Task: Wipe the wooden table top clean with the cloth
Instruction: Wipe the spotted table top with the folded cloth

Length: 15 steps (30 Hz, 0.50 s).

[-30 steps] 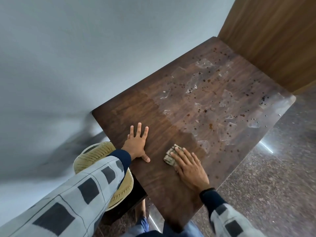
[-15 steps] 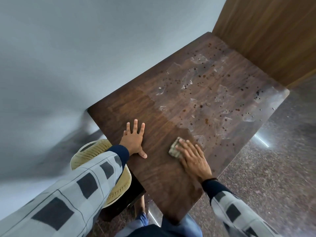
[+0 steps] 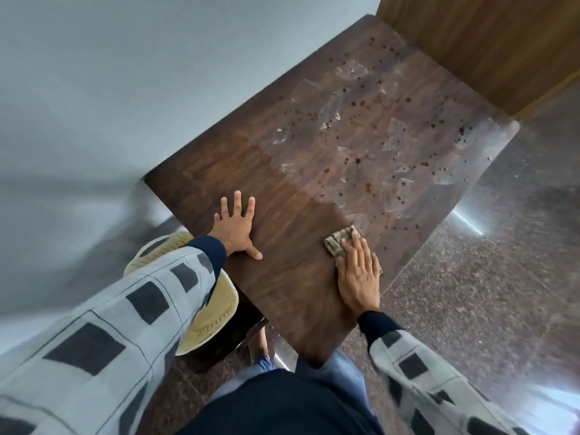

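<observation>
The dark wooden table top runs from near me up to the right. Its far half is dull with dust, pale smears and dark spots; the near half looks darker and cleaner. My right hand lies flat on a small folded beige cloth, pressing it onto the table near the right edge, at the border of the dusty area. Most of the cloth is hidden under the palm. My left hand rests flat on the table, fingers spread, holding nothing.
A yellow woven chair seat sits below the table's left edge, under my left sleeve. A pale wall runs along the left, a wooden panel stands at the table's far end, and speckled stone floor lies to the right.
My right hand has slid the cloth to the right, toward the table's right edge. The left hand stays planted in the same spot. The camera view has shifted slightly.
</observation>
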{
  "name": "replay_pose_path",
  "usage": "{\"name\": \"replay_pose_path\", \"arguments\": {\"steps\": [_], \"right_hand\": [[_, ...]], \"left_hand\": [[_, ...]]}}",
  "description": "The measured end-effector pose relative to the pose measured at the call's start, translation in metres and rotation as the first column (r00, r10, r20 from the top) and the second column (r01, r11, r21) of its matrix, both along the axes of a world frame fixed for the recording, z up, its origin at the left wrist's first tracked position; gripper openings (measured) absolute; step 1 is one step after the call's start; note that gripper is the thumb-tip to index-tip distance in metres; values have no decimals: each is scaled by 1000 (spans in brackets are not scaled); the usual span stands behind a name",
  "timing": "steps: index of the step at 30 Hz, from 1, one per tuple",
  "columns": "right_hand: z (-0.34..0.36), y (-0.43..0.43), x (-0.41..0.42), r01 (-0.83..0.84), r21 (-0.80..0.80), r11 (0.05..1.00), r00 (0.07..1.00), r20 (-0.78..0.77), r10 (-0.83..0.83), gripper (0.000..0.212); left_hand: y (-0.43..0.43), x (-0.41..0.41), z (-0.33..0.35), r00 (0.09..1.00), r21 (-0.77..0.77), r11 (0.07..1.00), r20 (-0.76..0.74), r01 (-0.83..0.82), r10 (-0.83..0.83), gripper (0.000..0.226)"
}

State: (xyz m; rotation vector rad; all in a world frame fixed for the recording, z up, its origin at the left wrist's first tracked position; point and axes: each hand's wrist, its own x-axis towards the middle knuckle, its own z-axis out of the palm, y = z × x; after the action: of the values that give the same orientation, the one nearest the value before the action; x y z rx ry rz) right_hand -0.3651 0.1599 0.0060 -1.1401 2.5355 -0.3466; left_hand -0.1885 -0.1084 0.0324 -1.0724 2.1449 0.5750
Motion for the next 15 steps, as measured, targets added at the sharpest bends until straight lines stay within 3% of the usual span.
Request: {"name": "replay_pose_path", "arguments": {"steps": [1,3,5,7,8,9,11,13,15], "right_hand": [[-4,6,14,-13,-8,1000,1000,-24,13,48],[-12,35,34,-229,-41,972,969,-99,225,47],[-16,62,24,-511,-26,859,849,-170,500,48],[-12,66,-8,-654,60,754,736,-180,652,50],[-10,60,-23,-644,94,759,736,-194,649,52],[-8,51,-34,-564,106,819,798,-183,574,54],[-2,32,-40,-239,87,967,961,-121,248,55],[-2,26,-22,-19,72,997,995,-101,27,56],[-7,40,4,-89,55,995,985,-140,96,55]], "left_hand": [[1,1,0,1000,0,1000,-4,1,-1,158],[-1,1,-1,1000,-4,1000,-7,2,-2,157],[-1,0,0,1000,-5,1000,0,4,-4,156],[-1,-1,1,1000,-10,1000,3,5,-5,155],[-1,-2,1,1000,-10,1000,4,7,-7,155],[0,-2,1,1000,-7,1000,5,9,-9,155],[0,-1,3,1000,-7,1000,4,7,-7,154],[1,0,3,1000,-2,1000,-2,4,-4,154],[2,1,4,1000,6,1000,-21,-4,4,155]]}}
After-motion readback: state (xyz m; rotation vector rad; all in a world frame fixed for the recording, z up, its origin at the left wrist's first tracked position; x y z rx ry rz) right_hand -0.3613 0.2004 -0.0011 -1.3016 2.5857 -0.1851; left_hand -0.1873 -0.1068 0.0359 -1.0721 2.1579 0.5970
